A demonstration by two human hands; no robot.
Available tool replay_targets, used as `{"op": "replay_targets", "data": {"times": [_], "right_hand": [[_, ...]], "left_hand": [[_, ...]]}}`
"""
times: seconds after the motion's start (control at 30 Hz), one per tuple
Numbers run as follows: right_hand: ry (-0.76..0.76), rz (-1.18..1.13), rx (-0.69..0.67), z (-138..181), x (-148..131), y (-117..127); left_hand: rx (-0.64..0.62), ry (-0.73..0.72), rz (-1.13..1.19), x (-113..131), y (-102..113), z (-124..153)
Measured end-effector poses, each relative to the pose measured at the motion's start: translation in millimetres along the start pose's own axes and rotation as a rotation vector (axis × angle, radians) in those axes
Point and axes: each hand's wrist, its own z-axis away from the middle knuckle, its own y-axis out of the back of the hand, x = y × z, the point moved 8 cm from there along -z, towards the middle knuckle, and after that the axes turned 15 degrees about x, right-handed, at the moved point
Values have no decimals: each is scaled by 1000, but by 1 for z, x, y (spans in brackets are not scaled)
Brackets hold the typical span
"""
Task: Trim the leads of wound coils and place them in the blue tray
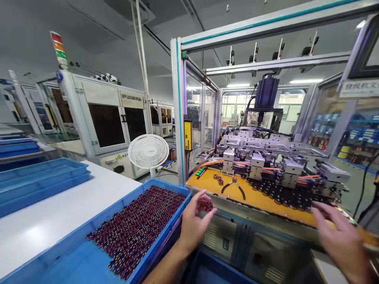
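Observation:
My left hand (194, 223) is raised between the blue tray and the machine bench, with its fingers curled around small copper-wound coils (206, 206). How many it holds is partly hidden by the fingers. At the right end of the bench, my right hand (340, 236) has its fingers stretched and apart, slightly blurred, close to a row of black round parts (284, 194). Nothing shows in its grasp. Many small dark red and copper coils (142, 225) lie packed in rows in the blue tray (102, 215) on my left.
Pliers (233, 187) and several loose coils (218, 179) lie on the yellow bench top (204, 182). Behind them stands the winding machine (257, 157) inside a metal frame (177, 110). A white fan (148, 151) and stacked blue trays (44, 177) are on the left.

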Motion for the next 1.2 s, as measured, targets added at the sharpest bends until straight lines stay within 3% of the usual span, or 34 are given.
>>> {"op": "replay_targets", "data": {"times": [0.1, 0.17, 0.23, 0.33, 0.43, 0.53, 0.67, 0.77, 0.87, 0.97, 1.03, 1.1, 1.2], "right_hand": [[338, -431, -117, 15, -124, 25], [373, -565, -264, 21, -179, 38], [419, -663, -392, 28, -216, 47], [513, -710, -512, 41, -243, 50], [481, -751, -598, 52, -247, 38], [407, -797, -794, 69, -245, 21], [162, -790, -1058, 94, -230, 3], [-6, -797, -1116, 106, -215, -2], [-29, -898, -1108, 111, -209, -2], [-119, -957, -1230, 123, -201, -9], [-339, -941, -1244, 129, -189, -22], [-634, -945, -1157, 133, -177, -35], [-969, -1001, -1109, 150, -178, -49]], "left_hand": [[-87, -9, 38, 47, 10, 47], [-129, 18, 74, 70, 15, 66], [-168, 48, 102, 87, 20, 77], [-214, 97, 128, 102, 29, 86], [-229, 151, 156, 101, 38, 91], [-218, 219, 191, 86, 44, 95], [-216, 328, 286, 57, 34, 101], [-207, 394, 356, 38, 22, 102], [-240, 454, 401, 26, 13, 103], [-303, 445, 398, 22, 10, 106], [-334, 388, 357, 25, 13, 107], [-384, 333, 313, 28, 15, 110], [-493, 245, 249, 34, 15, 116]]}}
